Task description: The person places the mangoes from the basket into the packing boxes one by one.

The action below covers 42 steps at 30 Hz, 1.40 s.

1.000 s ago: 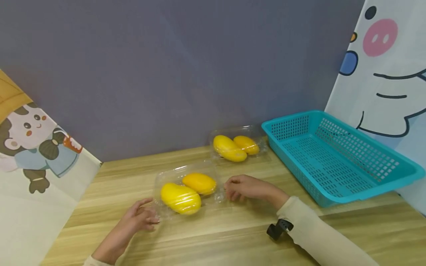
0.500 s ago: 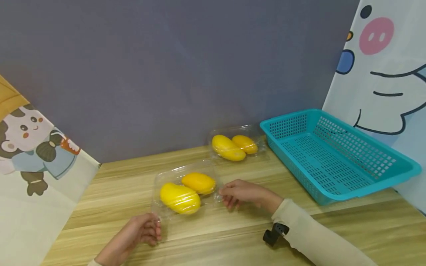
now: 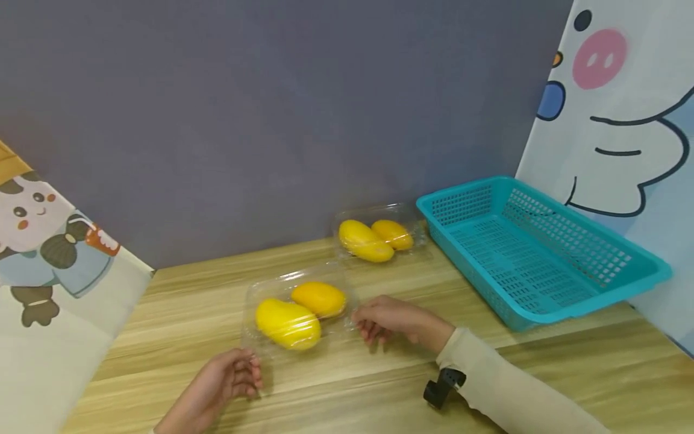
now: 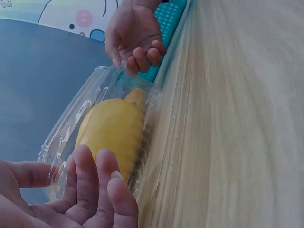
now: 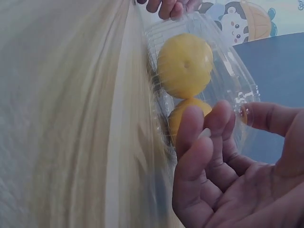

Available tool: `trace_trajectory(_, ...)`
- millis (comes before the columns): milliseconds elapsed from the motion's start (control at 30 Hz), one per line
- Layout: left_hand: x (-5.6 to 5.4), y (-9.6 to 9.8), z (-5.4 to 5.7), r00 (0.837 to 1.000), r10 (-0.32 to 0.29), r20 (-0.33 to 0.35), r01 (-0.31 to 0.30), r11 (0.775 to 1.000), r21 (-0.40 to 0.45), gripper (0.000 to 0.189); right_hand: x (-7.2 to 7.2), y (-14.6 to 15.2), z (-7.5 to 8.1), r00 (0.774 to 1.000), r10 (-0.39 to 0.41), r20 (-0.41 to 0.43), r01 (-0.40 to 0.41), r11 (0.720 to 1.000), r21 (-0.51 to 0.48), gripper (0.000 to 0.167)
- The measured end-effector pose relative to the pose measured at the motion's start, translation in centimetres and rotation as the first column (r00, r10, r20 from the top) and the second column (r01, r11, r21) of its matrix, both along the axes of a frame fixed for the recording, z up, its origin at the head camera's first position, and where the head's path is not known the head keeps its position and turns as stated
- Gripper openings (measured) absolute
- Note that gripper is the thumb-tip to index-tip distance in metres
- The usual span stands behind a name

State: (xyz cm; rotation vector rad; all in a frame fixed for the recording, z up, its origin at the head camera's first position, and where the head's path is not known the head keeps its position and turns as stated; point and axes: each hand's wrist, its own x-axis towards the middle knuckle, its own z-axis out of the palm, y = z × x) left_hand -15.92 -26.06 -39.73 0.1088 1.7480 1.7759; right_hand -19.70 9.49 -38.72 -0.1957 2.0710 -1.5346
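Observation:
A clear plastic clamshell box (image 3: pixel 293 276) lies on the wooden table with two yellow mangoes inside, a larger mango (image 3: pixel 287 323) and a smaller mango (image 3: pixel 318 299). At its near left corner, my left hand (image 3: pixel 225 383) pinches the plastic between thumb and fingers. My right hand (image 3: pixel 398 319) pinches the opposite edge, its other fingers loosely curled below. In the left wrist view the thumb of the left hand (image 4: pixel 80 199) lies against the box wall. The right wrist view has the right hand (image 5: pixel 237 175) with its thumb at the box rim.
Behind, near the grey wall, stands a second clear box (image 3: pixel 374 212) with two mangoes (image 3: pixel 364 240). A turquoise perforated basket (image 3: pixel 588 308) sits at the right beside the printed side panel (image 3: pixel 612 157). A black wrist device (image 3: pixel 444 389) hangs at my right sleeve.
My left hand has closed in on the near left corner and now pinches it. The right hand has come leftward onto the box's right edge. The head view has shifted slightly.

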Motion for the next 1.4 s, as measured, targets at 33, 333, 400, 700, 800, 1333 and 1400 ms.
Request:
trace_trajectory(33, 0.1, -0.1, 0.0, 1.0, 0.013, 0.006, -0.012, 1.0, -0.01, 0.033, 0.0, -0.2, 0.0, 1.0, 0.0, 0.004, 0.0, 1.0, -0.004, 0.029)
trace_trajectory(333, 0.3, -0.6, 0.2, 0.999, 0.034, -0.001, -0.034, 0.999, -0.007, 0.033, 0.1, -1.1, -0.2, 1.0, 0.005, -0.002, -0.005, 1.0, 0.005, 0.027)
trace_trajectory(400, 0.4, -0.5, 0.2, 0.999, 0.036, -0.003, -0.036, 0.999, -0.011, 0.034, -0.1, -1.1, -0.1, 1.0, 0.005, 0.001, -0.005, 1.0, 0.003, 0.026)
trace_trajectory(700, 0.4, -0.3, 0.4, 0.998, 0.059, -0.01, -0.059, 0.997, -0.044, 0.034, -0.2, -1.2, 0.0, 1.0, 0.004, 0.013, -0.003, 0.999, -0.036, 0.021)
trace_trajectory(800, 0.2, 0.0, 0.4, 0.998, 0.063, -0.017, -0.064, 0.997, -0.045, 0.033, -0.2, -1.1, -0.2, 1.0, -0.004, 0.008, 0.005, 0.999, -0.043, 0.022)
trace_trajectory(1333, 0.4, 0.3, 0.5, 0.989, 0.144, -0.035, -0.147, 0.984, -0.105, 0.026, -0.3, -0.3, -0.5, 1.0, 0.017, -0.013, -0.017, 0.999, -0.045, 0.023)
trace_trajectory(1400, 0.5, 0.3, 0.6, 0.99, 0.137, -0.038, -0.14, 0.985, -0.103, 0.026, -0.4, -0.3, -0.5, 1.0, 0.024, -0.007, -0.024, 0.999, -0.041, 0.024)
